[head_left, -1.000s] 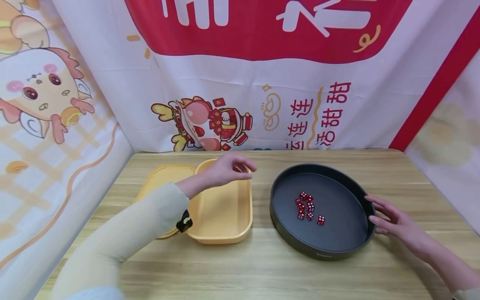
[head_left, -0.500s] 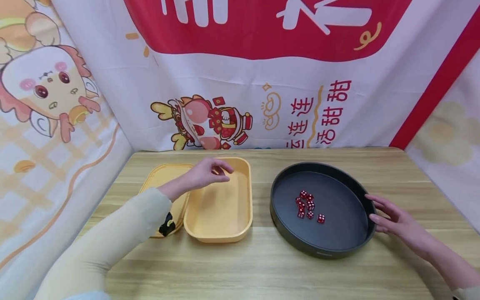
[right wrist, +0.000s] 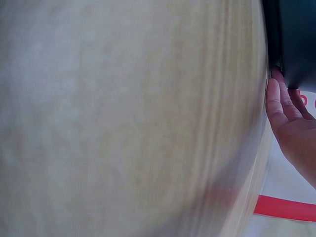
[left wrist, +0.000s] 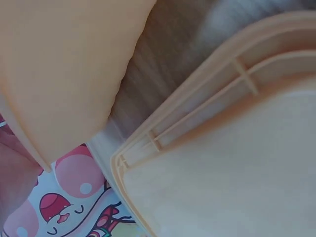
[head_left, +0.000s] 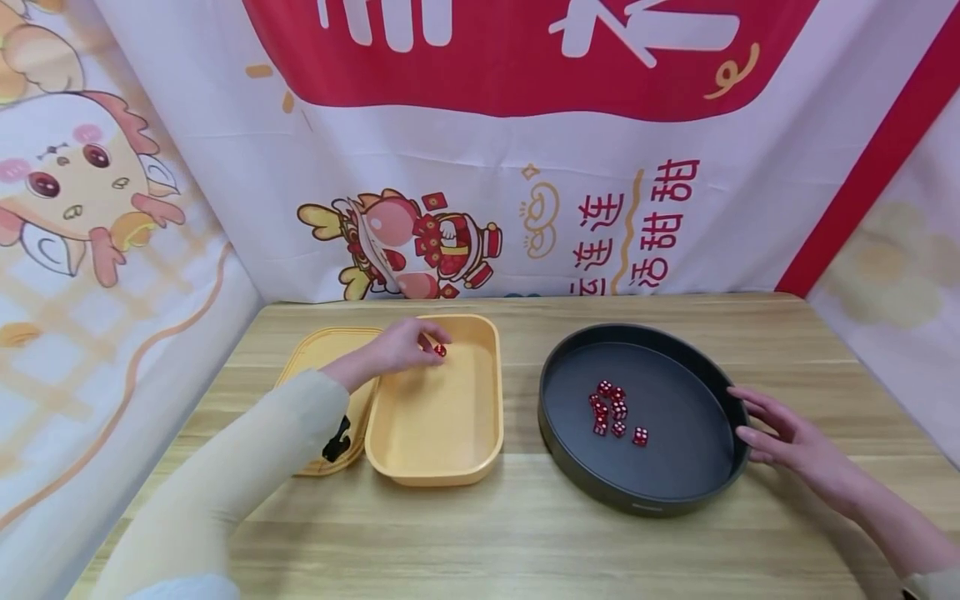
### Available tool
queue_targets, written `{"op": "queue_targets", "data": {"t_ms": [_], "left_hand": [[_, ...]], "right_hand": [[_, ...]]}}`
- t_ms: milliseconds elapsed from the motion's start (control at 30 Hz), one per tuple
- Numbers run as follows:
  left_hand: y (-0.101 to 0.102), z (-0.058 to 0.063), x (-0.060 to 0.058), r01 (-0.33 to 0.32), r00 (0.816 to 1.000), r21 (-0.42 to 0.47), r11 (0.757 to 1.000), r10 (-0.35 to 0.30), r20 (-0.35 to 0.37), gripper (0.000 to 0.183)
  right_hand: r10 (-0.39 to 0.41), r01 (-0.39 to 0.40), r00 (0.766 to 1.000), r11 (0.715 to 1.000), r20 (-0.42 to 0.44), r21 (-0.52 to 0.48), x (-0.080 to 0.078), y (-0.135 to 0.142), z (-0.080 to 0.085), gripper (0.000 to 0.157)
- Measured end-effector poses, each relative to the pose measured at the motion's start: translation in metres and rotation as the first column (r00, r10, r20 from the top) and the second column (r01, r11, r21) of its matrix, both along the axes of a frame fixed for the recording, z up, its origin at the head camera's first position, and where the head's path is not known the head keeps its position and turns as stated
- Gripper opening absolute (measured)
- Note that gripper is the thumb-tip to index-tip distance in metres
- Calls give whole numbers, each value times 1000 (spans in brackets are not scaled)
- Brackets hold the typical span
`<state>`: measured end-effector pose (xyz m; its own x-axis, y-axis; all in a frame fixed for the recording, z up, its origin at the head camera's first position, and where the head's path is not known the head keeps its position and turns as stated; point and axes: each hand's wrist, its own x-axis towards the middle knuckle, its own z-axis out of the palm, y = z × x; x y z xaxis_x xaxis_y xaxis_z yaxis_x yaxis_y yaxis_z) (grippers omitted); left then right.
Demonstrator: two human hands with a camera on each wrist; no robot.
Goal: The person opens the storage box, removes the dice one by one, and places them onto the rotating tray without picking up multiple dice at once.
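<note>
Over the far left part of a yellow rectangular container (head_left: 438,417), my left hand (head_left: 401,346) pinches a red die (head_left: 440,351) between thumb and fingertips. In the left wrist view only part of this hand (left wrist: 17,173) shows, past the container's wall (left wrist: 59,74). Several red dice with white dots (head_left: 618,410) lie clustered left of centre in a round dark pan (head_left: 675,433), with one die (head_left: 641,437) slightly apart. My right hand (head_left: 802,458) rests on the pan's right rim, its fairly straight fingers (right wrist: 276,106) touching the outer wall in the right wrist view.
A flat yellow lid (head_left: 326,343) lies left of the container, partly covered by my left forearm. The wooden table (head_left: 480,542) meets a printed cloth (head_left: 480,242) at the back. More printed cloth hangs at the left and right sides.
My left hand has moved left from the container's far right rim to its far left part. The red die now shows at its fingertips. My right hand stays at the pan's rim.
</note>
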<state>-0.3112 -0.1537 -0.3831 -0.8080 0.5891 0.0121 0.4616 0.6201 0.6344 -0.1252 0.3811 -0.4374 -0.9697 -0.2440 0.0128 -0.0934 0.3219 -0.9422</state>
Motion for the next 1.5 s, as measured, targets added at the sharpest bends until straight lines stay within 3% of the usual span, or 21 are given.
{"op": "queue_targets", "data": {"t_ms": [167, 367, 667, 1000, 1133, 1500], "left_hand": [[2, 1, -6, -29, 1000, -80, 996, 28, -11, 31], [5, 2, -8, -21, 1000, -137, 990, 23, 11, 33], [7, -4, -8, 51, 998, -90, 995, -47, 44, 27], [10, -11, -10, 85, 996, -133, 988, -80, 41, 22], [16, -15, -8, 83, 995, -156, 984, -74, 64, 19], [19, -19, -6, 81, 997, -155, 985, -79, 23, 14]], "right_hand": [[0, 0, 1000, 1000, 2, 3, 0, 0, 1, 55], [-3, 3, 1000, 1000, 2, 3, 0, -1, 2, 54], [-6, 6, 1000, 1000, 2, -3, 0, -2, 2, 54], [-9, 9, 1000, 1000, -5, -8, 1, -2, 1, 54], [-14, 14, 1000, 1000, -2, -4, 2, -2, 1, 54], [-22, 22, 1000, 1000, 2, 6, 3, -2, 2, 54]]}}
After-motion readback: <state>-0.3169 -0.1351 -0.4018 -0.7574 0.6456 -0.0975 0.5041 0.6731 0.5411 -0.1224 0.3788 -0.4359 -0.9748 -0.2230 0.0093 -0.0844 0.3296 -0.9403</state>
